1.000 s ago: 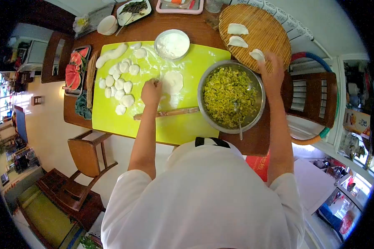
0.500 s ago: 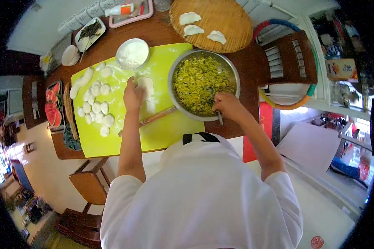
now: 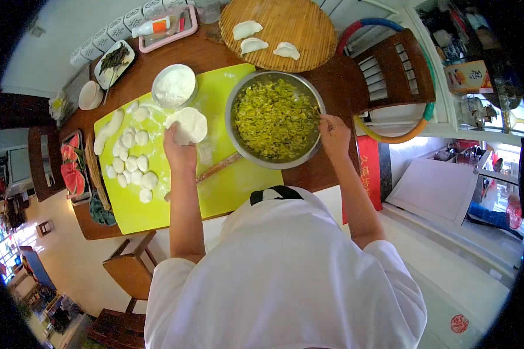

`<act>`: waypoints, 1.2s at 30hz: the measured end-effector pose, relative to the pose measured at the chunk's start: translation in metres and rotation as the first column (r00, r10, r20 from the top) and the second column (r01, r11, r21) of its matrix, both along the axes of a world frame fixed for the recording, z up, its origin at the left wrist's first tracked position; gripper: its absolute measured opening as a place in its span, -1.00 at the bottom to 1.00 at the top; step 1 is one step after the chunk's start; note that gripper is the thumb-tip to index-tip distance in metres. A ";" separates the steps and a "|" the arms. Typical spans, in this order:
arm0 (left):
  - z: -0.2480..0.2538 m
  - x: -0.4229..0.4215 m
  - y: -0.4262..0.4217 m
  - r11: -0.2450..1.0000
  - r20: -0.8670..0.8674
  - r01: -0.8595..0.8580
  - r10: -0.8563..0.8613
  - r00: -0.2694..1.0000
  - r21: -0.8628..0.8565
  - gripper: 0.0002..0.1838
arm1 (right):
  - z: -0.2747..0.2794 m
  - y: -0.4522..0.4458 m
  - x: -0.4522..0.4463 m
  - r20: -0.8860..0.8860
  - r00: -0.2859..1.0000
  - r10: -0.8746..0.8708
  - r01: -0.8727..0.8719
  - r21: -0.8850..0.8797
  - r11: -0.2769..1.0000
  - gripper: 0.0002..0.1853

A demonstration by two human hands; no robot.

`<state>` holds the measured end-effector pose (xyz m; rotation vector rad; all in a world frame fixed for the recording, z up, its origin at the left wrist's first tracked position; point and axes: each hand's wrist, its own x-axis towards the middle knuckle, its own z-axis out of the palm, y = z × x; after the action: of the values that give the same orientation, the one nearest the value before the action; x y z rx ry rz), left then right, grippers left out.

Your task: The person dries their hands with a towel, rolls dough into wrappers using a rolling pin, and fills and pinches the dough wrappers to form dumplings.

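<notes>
A round, floured dumpling wrapper (image 3: 193, 125) rests on the fingers of my left hand (image 3: 180, 152), thumb on its near edge, above the yellow-green mat (image 3: 227, 200). My right hand (image 3: 335, 136) is closed at the right rim of a steel bowl (image 3: 234, 139); whether its fingers pinch the rim or a spoon handle is hidden. Chopped yellow-green filling (image 3: 276, 119) fills much of the bowl. Partly behind my left forearm lies a wooden rolling pin (image 3: 218, 167). Several small dough pieces (image 3: 131, 164) and a dough roll (image 3: 108, 132) sit on the mat's left side.
Behind the mat is a bowl of flour (image 3: 175, 86). Three folded dumplings lie on a round woven tray (image 3: 308, 29) at the back. A plate with dark food (image 3: 115, 61), a white bowl (image 3: 91, 95) and a pink-rimmed tray (image 3: 169, 38) stand back left. A chair (image 3: 396, 72) is at the right.
My left hand has lifted the wrapper off the mat, and it now lies on the fingers. My right hand has moved from inside the bowl to its right rim; the spoon handle no longer shows.
</notes>
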<state>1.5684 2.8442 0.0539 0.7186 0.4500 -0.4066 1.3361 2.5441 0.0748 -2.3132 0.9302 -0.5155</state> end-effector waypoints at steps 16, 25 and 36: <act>0.035 -0.045 -0.054 0.602 0.201 0.389 -0.357 0.912 -0.697 -0.55 | -0.022 0.013 0.030 0.119 0.945 -0.303 0.006 0.925 0.381 -0.71; 0.004 -0.046 -0.074 0.893 0.018 0.413 -0.417 0.909 -0.177 -0.62 | -0.017 0.017 0.022 0.240 0.893 -0.382 -0.171 0.964 0.204 -0.66; 0.038 -0.083 -0.148 0.860 -0.065 0.372 -0.418 0.906 -0.350 -0.64 | 0.044 0.055 0.032 0.416 0.891 -0.180 -0.227 0.753 0.618 -0.69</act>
<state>1.4858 2.6964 0.0915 0.4512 0.3499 -0.9060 1.3684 2.5991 0.1189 -1.2960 0.6815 -0.4732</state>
